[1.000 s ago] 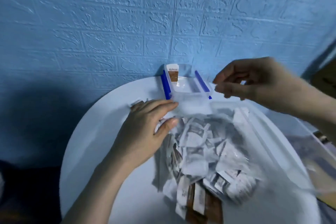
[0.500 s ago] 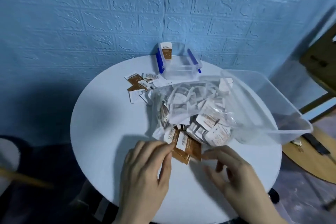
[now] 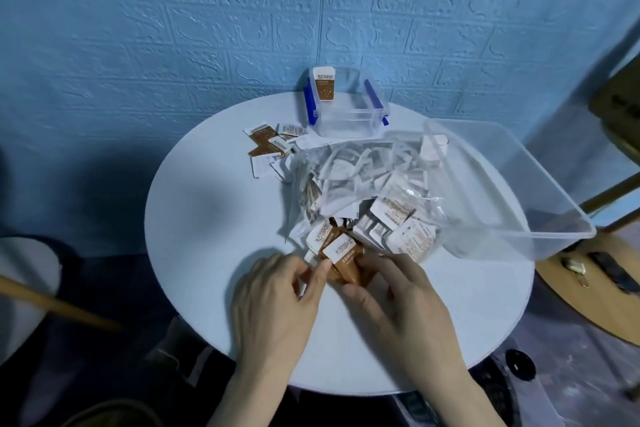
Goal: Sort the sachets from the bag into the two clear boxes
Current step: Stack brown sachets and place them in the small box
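A clear plastic bag (image 3: 360, 184) full of brown and white sachets lies in the middle of the round white table (image 3: 207, 218). Brown sachets (image 3: 341, 253) spill from its near end. My left hand (image 3: 277, 305) pinches a brown sachet at that end. My right hand (image 3: 398, 305) grips the same little bunch from the right. A small clear box with blue clips (image 3: 346, 107) stands at the table's far edge, one brown sachet leaning inside it. A large clear box (image 3: 502, 191) sits to the right, overhanging the table. Loose sachets (image 3: 270, 146) lie left of the small box.
A blue textured wall rises right behind the table. A wooden round surface (image 3: 588, 288) with small items is low on the right. A wooden stick (image 3: 52, 302) and a pale round object are at the left edge.
Both hands came down from the far end of the bag to its near end and took hold of brown sachets there. The view has pulled back and tilted down.
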Available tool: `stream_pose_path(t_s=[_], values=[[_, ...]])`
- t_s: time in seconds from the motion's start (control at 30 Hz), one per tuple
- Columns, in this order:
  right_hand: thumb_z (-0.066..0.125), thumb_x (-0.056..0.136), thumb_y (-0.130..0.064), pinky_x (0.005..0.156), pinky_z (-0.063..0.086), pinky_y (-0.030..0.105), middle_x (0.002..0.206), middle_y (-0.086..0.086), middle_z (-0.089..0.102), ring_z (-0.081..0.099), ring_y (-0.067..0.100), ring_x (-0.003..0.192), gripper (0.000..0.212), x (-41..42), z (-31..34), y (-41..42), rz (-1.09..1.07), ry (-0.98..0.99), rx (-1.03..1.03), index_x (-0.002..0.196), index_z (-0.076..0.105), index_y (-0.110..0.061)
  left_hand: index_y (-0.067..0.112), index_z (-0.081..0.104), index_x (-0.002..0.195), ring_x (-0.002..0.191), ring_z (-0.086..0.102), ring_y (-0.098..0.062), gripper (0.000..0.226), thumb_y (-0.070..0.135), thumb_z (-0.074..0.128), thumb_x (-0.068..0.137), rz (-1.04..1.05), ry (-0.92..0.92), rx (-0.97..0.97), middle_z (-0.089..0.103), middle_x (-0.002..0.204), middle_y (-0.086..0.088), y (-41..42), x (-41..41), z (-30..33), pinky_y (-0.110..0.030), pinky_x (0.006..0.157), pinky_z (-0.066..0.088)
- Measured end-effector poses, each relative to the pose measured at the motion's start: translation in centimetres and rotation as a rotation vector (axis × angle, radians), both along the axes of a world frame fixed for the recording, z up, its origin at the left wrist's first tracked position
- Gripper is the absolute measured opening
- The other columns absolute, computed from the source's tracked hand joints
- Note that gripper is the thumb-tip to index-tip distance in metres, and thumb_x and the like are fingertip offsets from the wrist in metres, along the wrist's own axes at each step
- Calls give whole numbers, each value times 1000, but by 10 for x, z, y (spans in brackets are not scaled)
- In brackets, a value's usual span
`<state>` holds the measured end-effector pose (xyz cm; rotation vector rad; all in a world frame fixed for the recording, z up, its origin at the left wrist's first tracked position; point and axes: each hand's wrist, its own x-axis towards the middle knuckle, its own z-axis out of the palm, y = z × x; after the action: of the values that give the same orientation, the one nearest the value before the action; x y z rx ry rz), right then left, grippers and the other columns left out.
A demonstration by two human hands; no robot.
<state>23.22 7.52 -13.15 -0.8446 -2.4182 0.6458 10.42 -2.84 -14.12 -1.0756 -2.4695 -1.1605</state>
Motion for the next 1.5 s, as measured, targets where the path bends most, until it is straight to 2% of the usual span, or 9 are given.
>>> stream_pose_path(t_s=[0.13, 0.3, 0.57, 0.77, 0.9, 1.13, 1.27, 1.4, 1.5], values=[[52, 70, -76, 64, 43, 25, 95, -22, 57, 46, 1, 78, 47, 0, -2, 1, -26, 70, -61, 88, 58, -33, 27, 44, 59, 57, 42, -7, 44, 61, 57, 85, -85, -41, 93, 39, 55, 14, -4, 0, -6, -21, 52, 33], [82, 68, -39, 64, 48, 37, 80, -12, 63, 51, 8, 66, 36, -5, -6, -6, -61, 195, -252, 88, 52, -36, 27, 64, 66, 65, 48, -1, 40, 64, 58, 81, -159, -81, 75, 52, 63, 18, -5, -3, -10, -23, 58, 39], [54, 79, -56, 68, 46, 29, 86, -17, 59, 57, 4, 81, 26, -10, -10, -18, 73, 142, -150, 87, 60, -32, 29, 71, 71, 60, 54, -1, 35, 63, 64, 74, -162, -260, 94, 59, 60, 19, -1, -5, -8, -18, 55, 39], [72, 78, -38, 66, 46, 34, 99, -16, 57, 56, 12, 81, 28, -8, -1, -14, -128, 154, -127, 100, 57, -31, 29, 64, 65, 51, 47, -1, 29, 57, 72, 70, -89, -321, 56, 57, 54, 15, 3, -1, -5, -24, 51, 36], [77, 77, -21, 64, 47, 32, 81, -10, 62, 52, 9, 68, 28, -8, -6, -8, -73, 152, -242, 96, 60, -32, 30, 62, 67, 52, 47, 0, 27, 51, 79, 68, -112, -335, 63, 56, 55, 17, 1, -2, -7, -27, 53, 43], [62, 86, -28, 64, 41, 23, 98, -18, 67, 49, 1, 70, 16, -17, 2, -2, 25, 260, -198, 102, 62, -31, 23, 58, 79, 68, 66, -27, 33, 53, 72, 72, -163, -740, 478, 71, 74, -4, -10, -4, -11, -49, 67, 57], [68, 87, -20, 66, 42, 29, 93, -18, 60, 47, 3, 64, 35, -27, 11, 8, 35, 76, -151, 120, 61, -27, 11, 51, 85, 59, 70, -24, 14, 20, 62, 88, -98, -809, 628, 73, 72, -8, -14, -2, 1, -22, 48, 48], [74, 80, -27, 78, 47, 36, 121, -9, 53, 58, 5, 85, 54, -32, 11, 8, 40, -27, -143, 130, 53, -27, 22, 50, 96, 51, 68, -29, 14, 10, 57, 93, -91, -817, 620, 74, 76, -6, -13, -1, 4, -22, 33, 37], [84, 67, -39, 83, 48, 34, 118, -10, 49, 57, 7, 95, 70, -28, 11, 7, 7, -46, -234, 129, 53, -32, 30, 50, 111, 55, 70, -29, 33, 5, 61, 91, -125, -856, 584, 75, 86, -5, -14, -3, 6, -23, 32, 40]])
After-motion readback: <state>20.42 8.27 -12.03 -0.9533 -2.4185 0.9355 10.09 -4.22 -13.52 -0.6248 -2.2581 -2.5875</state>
